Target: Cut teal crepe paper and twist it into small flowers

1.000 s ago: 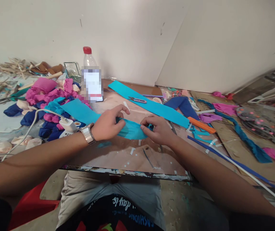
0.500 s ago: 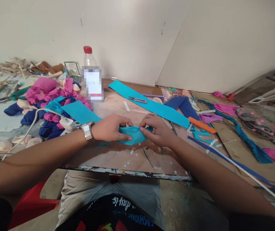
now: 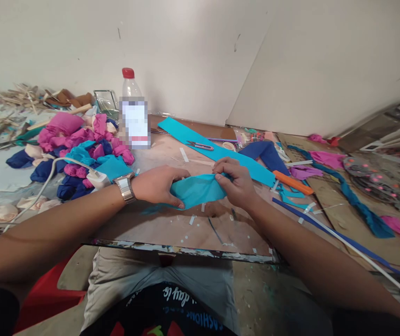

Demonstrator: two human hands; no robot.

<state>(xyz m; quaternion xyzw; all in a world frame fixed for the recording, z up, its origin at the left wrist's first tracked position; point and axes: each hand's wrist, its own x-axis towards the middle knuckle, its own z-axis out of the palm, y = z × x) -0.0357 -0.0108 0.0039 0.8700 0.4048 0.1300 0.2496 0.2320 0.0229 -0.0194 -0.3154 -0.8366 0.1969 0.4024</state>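
Observation:
A strip of turquoise fabric is stretched between my two hands, a little above the table's front part. My left hand, with a metal watch on the wrist, is closed on the strip's left end, thumb in front. The right end is pinched between thumb and fingers of my right hand. Behind them a longer flat turquoise strip lies slanting across the table, with small thread snips resting on it.
Left of my hands is a heap of pink, navy and turquoise fabric pieces, beside a white charger plug with its cable. A red-capped bottle stands at the back. An orange cutter and a thin white stick lie right.
My right hand has moved right and slightly up, drawing the gathered strip out wider. The strip's loose tail on the left has pulled in from beside the watch.

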